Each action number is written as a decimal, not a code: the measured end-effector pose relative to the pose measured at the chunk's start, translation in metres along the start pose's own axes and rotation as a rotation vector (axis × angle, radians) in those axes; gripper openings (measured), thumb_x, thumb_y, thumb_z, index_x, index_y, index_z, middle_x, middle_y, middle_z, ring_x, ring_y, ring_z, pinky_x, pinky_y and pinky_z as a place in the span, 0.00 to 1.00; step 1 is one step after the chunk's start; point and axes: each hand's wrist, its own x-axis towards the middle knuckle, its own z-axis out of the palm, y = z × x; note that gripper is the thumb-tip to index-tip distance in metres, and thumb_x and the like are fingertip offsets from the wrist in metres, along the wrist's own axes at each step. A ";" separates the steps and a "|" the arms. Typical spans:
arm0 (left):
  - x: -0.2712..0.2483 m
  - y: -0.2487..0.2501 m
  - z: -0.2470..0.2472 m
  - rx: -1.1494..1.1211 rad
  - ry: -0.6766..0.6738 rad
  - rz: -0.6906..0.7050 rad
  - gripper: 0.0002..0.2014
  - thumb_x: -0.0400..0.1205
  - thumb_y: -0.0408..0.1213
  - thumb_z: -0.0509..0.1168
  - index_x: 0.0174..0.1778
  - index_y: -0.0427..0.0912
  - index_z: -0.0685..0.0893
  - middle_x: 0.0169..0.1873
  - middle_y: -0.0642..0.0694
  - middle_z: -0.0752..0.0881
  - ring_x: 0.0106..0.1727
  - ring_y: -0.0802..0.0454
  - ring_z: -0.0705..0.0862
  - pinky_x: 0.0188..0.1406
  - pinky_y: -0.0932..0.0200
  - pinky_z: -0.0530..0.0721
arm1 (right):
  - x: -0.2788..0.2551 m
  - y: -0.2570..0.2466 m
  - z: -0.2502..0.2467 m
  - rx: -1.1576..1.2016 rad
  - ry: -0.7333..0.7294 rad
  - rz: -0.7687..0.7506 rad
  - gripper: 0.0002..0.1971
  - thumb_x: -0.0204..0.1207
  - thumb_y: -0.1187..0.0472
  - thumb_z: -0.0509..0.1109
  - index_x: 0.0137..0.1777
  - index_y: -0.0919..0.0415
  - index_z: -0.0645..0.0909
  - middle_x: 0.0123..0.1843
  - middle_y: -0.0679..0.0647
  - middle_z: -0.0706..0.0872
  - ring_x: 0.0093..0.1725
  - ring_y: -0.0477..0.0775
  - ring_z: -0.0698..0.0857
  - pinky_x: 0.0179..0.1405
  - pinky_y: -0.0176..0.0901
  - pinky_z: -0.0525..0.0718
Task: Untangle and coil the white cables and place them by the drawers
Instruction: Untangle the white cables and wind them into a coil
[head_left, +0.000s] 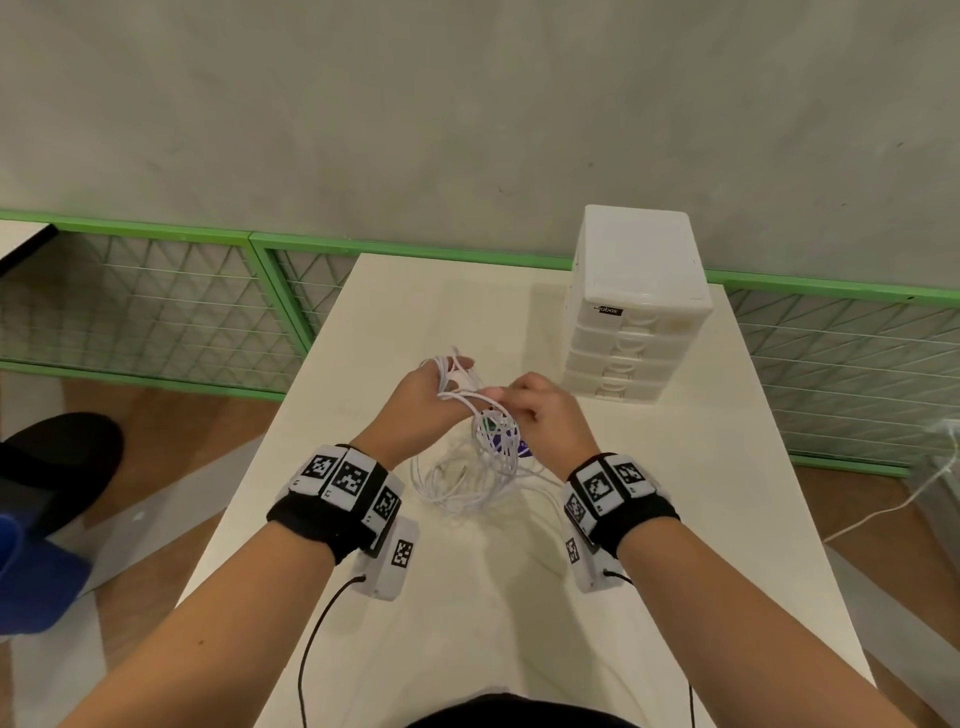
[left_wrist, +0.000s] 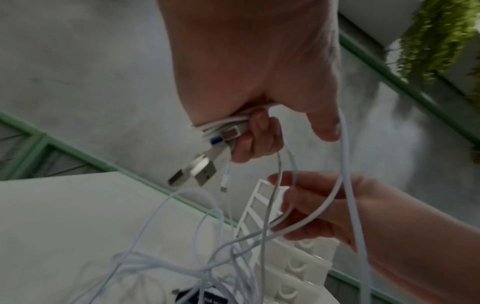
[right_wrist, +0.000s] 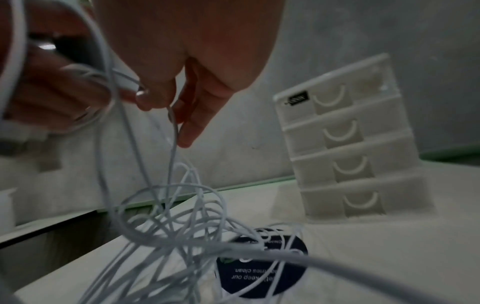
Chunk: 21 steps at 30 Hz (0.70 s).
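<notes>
A tangle of white cables hangs from both hands above the counter. The left hand grips a bundle of cable ends and plugs. Just beside it, the right hand pinches a single strand. White drawers stand beyond the right hand.

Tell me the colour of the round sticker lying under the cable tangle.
Dark navy with white lettering, the round sticker shows best in the right wrist view.
</notes>
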 end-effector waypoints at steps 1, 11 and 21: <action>0.000 0.002 0.001 -0.024 -0.021 0.003 0.23 0.74 0.39 0.76 0.63 0.45 0.77 0.43 0.53 0.83 0.46 0.60 0.83 0.40 0.72 0.77 | 0.001 -0.002 0.002 -0.051 -0.041 -0.022 0.12 0.78 0.69 0.67 0.55 0.58 0.89 0.43 0.52 0.82 0.40 0.50 0.80 0.41 0.27 0.74; -0.006 0.011 -0.003 -0.096 -0.145 0.092 0.27 0.70 0.28 0.78 0.64 0.44 0.79 0.22 0.57 0.73 0.27 0.61 0.75 0.32 0.74 0.75 | 0.012 -0.024 -0.001 -0.038 -0.134 0.106 0.10 0.73 0.61 0.72 0.52 0.56 0.90 0.40 0.54 0.91 0.35 0.45 0.84 0.37 0.35 0.79; -0.010 0.021 -0.007 -0.076 -0.166 0.080 0.24 0.69 0.32 0.79 0.62 0.42 0.83 0.21 0.57 0.75 0.27 0.59 0.75 0.37 0.66 0.73 | 0.013 -0.019 0.005 -0.224 -0.315 0.217 0.14 0.75 0.60 0.69 0.27 0.51 0.79 0.24 0.43 0.72 0.33 0.54 0.75 0.35 0.40 0.66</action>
